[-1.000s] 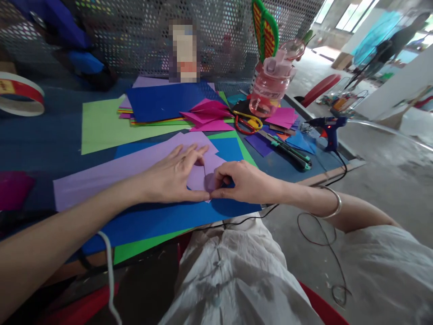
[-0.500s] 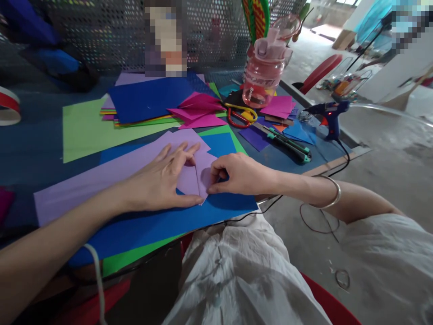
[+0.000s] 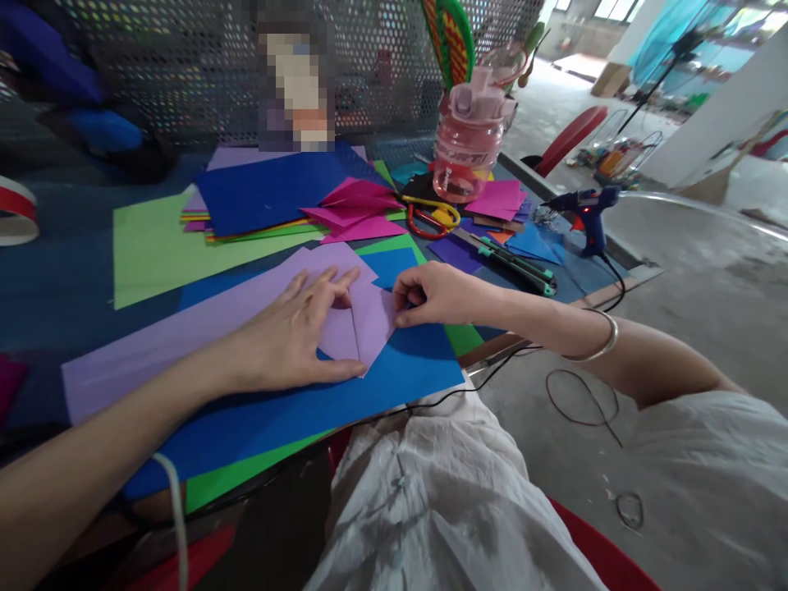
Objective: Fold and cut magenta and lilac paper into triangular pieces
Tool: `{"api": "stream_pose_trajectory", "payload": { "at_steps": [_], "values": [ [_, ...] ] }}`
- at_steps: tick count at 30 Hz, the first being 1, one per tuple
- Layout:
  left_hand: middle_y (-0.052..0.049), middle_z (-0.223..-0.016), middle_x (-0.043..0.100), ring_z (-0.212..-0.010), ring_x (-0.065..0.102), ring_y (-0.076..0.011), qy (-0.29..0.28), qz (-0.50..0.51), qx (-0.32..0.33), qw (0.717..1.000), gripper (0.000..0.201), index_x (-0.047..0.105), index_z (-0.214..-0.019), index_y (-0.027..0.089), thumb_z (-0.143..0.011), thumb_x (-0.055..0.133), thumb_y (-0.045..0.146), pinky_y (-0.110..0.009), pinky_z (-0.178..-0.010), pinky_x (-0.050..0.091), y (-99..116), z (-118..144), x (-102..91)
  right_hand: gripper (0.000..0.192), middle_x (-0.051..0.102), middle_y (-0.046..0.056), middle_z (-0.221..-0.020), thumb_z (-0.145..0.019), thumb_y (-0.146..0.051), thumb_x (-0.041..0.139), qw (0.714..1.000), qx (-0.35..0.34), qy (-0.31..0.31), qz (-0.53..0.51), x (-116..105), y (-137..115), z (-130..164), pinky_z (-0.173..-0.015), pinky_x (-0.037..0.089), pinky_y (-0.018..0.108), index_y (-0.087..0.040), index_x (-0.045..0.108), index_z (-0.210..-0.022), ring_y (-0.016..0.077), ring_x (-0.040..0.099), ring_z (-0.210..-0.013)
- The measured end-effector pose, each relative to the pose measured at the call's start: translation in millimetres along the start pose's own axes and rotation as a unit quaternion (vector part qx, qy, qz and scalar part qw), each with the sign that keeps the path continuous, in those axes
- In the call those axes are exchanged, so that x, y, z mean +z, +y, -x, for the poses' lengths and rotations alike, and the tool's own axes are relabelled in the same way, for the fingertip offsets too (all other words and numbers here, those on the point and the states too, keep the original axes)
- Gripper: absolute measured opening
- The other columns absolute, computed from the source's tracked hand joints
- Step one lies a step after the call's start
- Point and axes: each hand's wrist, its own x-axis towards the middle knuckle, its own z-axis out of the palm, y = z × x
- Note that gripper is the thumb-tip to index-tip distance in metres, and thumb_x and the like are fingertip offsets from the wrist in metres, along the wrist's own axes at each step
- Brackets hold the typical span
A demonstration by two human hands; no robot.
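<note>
Right fingers (image 3: pixel 414 314) shifted up angular lilac paper (image 3: pixel 372 318).

Two hands, a left hand (image 3: pixel 308 324) and a right hand (image 3: pixel 438 294), and one bangle (image 3: pixel 614 332). Lilac sheets (image 3: pixel 374 316): at least two. On the worktop (image 3: pixel 61 291): one bottle (image 3: pixel 469 146) near the back edge, one glue gun (image 3: pixel 592 220) by the right edge, one utility knife (image 3: pixel 520 268), one tape roll (image 3: pixel 16 210); the stacked sheets (image 3: pixel 271 195) overlap beyond counting.

Upper right of centre, a pink bottle (image 3: pixel 468 148); right, a blue glue gun (image 3: pixel 593 220); left edge, a red-and-white roll (image 3: pixel 16 202), partly cropped.
</note>
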Motion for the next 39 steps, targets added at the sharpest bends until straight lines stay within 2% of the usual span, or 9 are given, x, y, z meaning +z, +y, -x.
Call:
{"api": "stream_pose_trajectory", "payload": {
  "at_steps": [5, 10, 15, 20, 24, 26, 30, 35, 39],
  "values": [
    [-0.025, -0.161, 0.045, -0.163, 0.019, -0.0456, 0.002, 0.005, 0.002, 1.000, 0.116, 0.012, -0.164, 0.009, -0.083, 0.068, 0.071, -0.071, -0.130, 0.012, -2, -1, 0.5, 0.017, 0.054, -0.007, -0.069, -0.076, -0.023, 0.081, 0.999, 0.016, 0.009, -0.026, -7, 8, -3, -0.065, 0.032, 0.028, -0.015, 0.073, -0.089, 0.0092, 0.047, -0.063],
    [-0.021, -0.173, 0.032, -0.164, 0.018, -0.0434, 0.008, 0.017, 0.015, 1.000, 0.093, 0.033, -0.151, 0.022, -0.082, 0.068, 0.074, -0.070, -0.131, 0.010, -6, -1, 1.8, 0.014, 0.053, -0.008, -0.066, -0.076, -0.019, 0.078, 0.999, 0.015, 0.006, -0.049, -9, 11, -2, -0.064, 0.034, 0.027, -0.015, 0.071, -0.088, 0.0085, 0.046, -0.060],
    [-0.025, -0.168, 0.038, -0.163, 0.019, -0.0448, 0.009, 0.032, 0.015, 0.999, 0.095, 0.029, -0.153, 0.019, -0.084, 0.068, 0.071, -0.071, -0.131, 0.010, -2, 0, -1.0, 0.010, 0.052, -0.009, -0.063, -0.078, -0.011, 0.071, 0.998, 0.007, 0.015, -0.068, -9, 15, -2, -0.063, 0.035, 0.026, -0.015, 0.069, -0.088, 0.0082, 0.046, -0.059],
    [-0.025, -0.162, 0.046, -0.163, 0.020, -0.0442, 0.005, 0.030, 0.006, 1.000, 0.088, 0.035, -0.149, 0.015, -0.085, 0.071, 0.063, -0.072, -0.130, 0.012, 6, 2, -5.6, 0.013, 0.054, -0.007, -0.066, -0.085, -0.007, 0.061, 0.991, 0.021, 0.073, -0.106, -4, 13, -1, -0.063, 0.036, 0.025, -0.015, 0.068, -0.093, 0.0099, 0.049, -0.062],
    [-0.023, -0.162, 0.047, -0.163, 0.021, -0.0429, 0.005, 0.028, -0.002, 1.000, 0.091, 0.032, -0.154, 0.017, -0.085, 0.068, 0.065, -0.071, -0.130, 0.013, 7, 1, -5.1, 0.010, 0.065, -0.001, -0.085, -0.091, -0.014, 0.068, 0.989, -0.060, 0.134, -0.022, 16, -5, 8, -0.073, 0.040, 0.026, -0.015, 0.068, -0.101, 0.0122, 0.057, -0.077],
    [-0.023, -0.166, 0.043, -0.162, 0.022, -0.0439, 0.007, 0.034, -0.005, 0.999, 0.101, 0.029, -0.158, 0.018, -0.081, 0.070, 0.070, -0.071, -0.130, 0.013, 5, 0, -3.8, 0.012, 0.068, 0.001, -0.091, -0.091, -0.018, 0.074, 0.989, -0.107, 0.096, 0.027, 29, -16, 13, -0.077, 0.039, 0.027, -0.016, 0.069, -0.102, 0.0133, 0.059, -0.082],
    [-0.026, -0.173, 0.030, -0.163, 0.020, -0.0441, -0.001, 0.039, -0.005, 0.999, 0.106, 0.027, -0.160, 0.013, -0.081, 0.070, 0.071, -0.068, -0.132, 0.011, 5, 0, -3.4, 0.021, 0.068, 0.002, -0.090, -0.091, -0.031, 0.081, 0.987, -0.118, 0.052, 0.096, 43, -26, 14, -0.079, 0.036, 0.029, -0.016, 0.069, -0.101, 0.0161, 0.059, -0.085],
    [-0.024, -0.164, 0.045, -0.164, 0.019, -0.0421, -0.003, 0.038, -0.003, 0.999, 0.112, 0.017, -0.165, 0.013, -0.084, 0.067, 0.071, -0.068, -0.132, 0.009, 4, 2, -3.8, 0.016, 0.068, 0.001, -0.088, -0.089, -0.021, 0.079, 0.991, -0.074, 0.079, 0.074, 29, -9, 5, -0.073, 0.036, 0.026, -0.017, 0.069, -0.101, 0.0134, 0.058, -0.079],
    [-0.022, -0.163, 0.046, -0.164, 0.020, -0.0427, -0.003, 0.035, -0.016, 0.999, 0.118, 0.019, -0.166, 0.015, -0.079, 0.068, 0.076, -0.067, -0.132, 0.011, 4, 0, -2.5, 0.016, 0.068, 0.001, -0.087, -0.087, -0.014, 0.077, 0.989, -0.031, 0.116, 0.088, 10, 9, -3, -0.071, 0.038, 0.025, -0.015, 0.070, -0.100, 0.0129, 0.057, -0.077]
  ]
}}
